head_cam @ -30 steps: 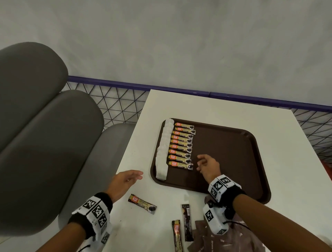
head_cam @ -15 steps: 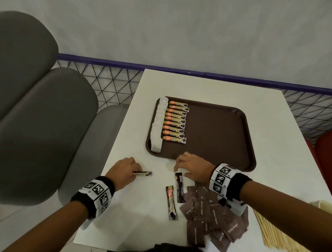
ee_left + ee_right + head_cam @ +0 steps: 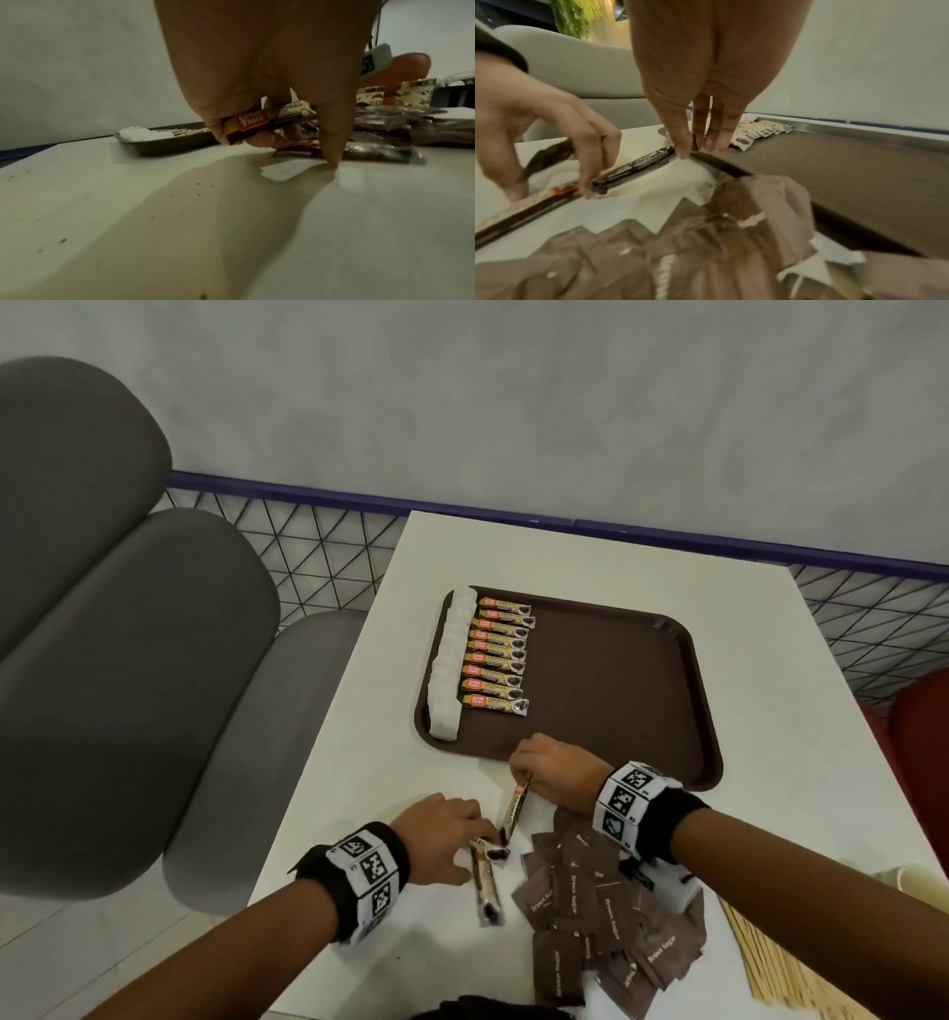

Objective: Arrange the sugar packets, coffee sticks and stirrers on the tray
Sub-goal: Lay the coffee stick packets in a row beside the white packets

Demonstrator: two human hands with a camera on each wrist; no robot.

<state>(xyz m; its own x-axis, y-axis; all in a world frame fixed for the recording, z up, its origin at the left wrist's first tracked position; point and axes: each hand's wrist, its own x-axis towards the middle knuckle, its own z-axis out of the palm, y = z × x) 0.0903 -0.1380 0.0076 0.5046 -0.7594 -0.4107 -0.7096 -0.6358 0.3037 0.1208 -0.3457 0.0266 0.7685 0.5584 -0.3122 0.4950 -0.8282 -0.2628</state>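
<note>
The brown tray (image 3: 616, 690) carries a column of white sugar packets (image 3: 448, 670) and beside it a row of coffee sticks (image 3: 497, 654). Just in front of the tray, my right hand (image 3: 519, 774) pinches the far end of a coffee stick (image 3: 515, 809), seen close in the right wrist view (image 3: 641, 162). My left hand (image 3: 480, 834) grips another coffee stick (image 3: 257, 123) in its curled fingers. Its thumb tip touches the table next to a third stick (image 3: 486, 886) lying flat. Brown sugar packets (image 3: 606, 916) lie heaped under my right wrist.
Wooden stirrers (image 3: 770, 963) lie at the table's lower right corner. A grey padded seat (image 3: 128, 660) stands to the left, with a wire mesh rail (image 3: 328, 546) behind the white table (image 3: 359, 788). The tray's right half is bare.
My left hand has lifted the stick from the table's left and moved right to the other sticks. My right hand has pinched the end of a stick and raised it.
</note>
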